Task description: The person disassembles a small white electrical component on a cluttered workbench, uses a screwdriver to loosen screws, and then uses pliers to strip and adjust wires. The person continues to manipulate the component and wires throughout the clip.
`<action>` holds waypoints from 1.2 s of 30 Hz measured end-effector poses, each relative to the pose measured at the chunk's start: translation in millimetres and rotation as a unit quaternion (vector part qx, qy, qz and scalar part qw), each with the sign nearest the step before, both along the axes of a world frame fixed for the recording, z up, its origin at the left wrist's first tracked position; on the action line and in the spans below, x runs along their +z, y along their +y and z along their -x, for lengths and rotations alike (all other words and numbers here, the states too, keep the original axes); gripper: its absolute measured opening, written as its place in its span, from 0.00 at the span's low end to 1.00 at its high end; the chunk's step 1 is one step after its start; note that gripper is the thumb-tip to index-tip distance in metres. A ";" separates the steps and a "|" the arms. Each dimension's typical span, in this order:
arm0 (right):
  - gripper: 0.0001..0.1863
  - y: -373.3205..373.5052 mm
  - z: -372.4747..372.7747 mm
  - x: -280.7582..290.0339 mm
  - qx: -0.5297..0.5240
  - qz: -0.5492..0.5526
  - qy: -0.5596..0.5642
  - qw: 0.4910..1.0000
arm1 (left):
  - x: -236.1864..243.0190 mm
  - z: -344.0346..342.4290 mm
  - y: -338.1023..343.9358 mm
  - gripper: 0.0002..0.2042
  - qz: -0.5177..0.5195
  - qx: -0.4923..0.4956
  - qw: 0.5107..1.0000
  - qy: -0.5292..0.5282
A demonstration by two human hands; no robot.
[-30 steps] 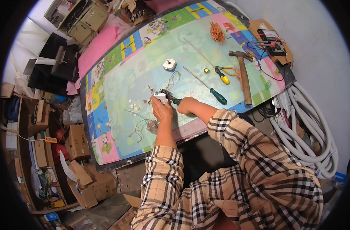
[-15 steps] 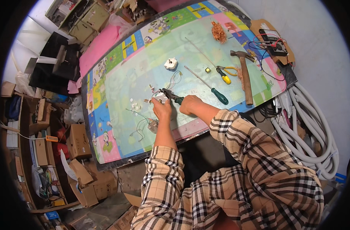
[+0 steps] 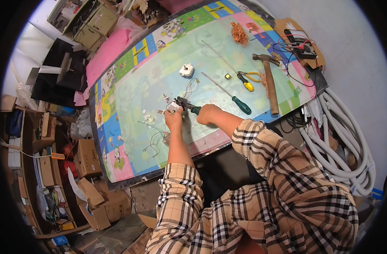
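My left hand [image 3: 174,120] is closed on a small pale boxy part [image 3: 172,106] with short wires, low over the middle of the table. In my closed right hand [image 3: 209,114] are pliers with dark green handles [image 3: 195,109]; their dark jaws [image 3: 183,102] meet the right side of that part. Whether the jaws grip it or only touch it, I cannot tell. Thin wires [image 3: 192,86] lie just beyond the jaws. Small white pieces [image 3: 148,118] lie left of my left hand, and a metal part with loose wires [image 3: 153,146] is partly hidden behind my left forearm.
A white round part [image 3: 186,70] lies farther back. To the right are a green-handled screwdriver [image 3: 242,105], yellow-handled pliers [image 3: 247,84], a hammer [image 3: 270,84] and a copper wire bundle [image 3: 239,34]. A multimeter [image 3: 301,46] sits at the far right corner, coiled grey tubing [image 3: 350,139] beside the table.
My left hand has turned slightly with the boxy part, covering more of the metal part behind its forearm. The pliers stay against the part. The whole view has shifted a little.
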State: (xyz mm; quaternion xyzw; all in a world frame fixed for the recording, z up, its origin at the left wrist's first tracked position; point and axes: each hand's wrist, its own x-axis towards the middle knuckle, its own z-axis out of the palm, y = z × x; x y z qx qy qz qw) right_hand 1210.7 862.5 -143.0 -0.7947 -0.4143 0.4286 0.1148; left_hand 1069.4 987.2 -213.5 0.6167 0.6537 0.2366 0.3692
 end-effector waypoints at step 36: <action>0.14 -0.7 -17.4 5.8 0.038 -0.029 0.128 0.991 | 54.4 -15.1 -34.3 0.28 -0.165 -0.100 0.966 0.174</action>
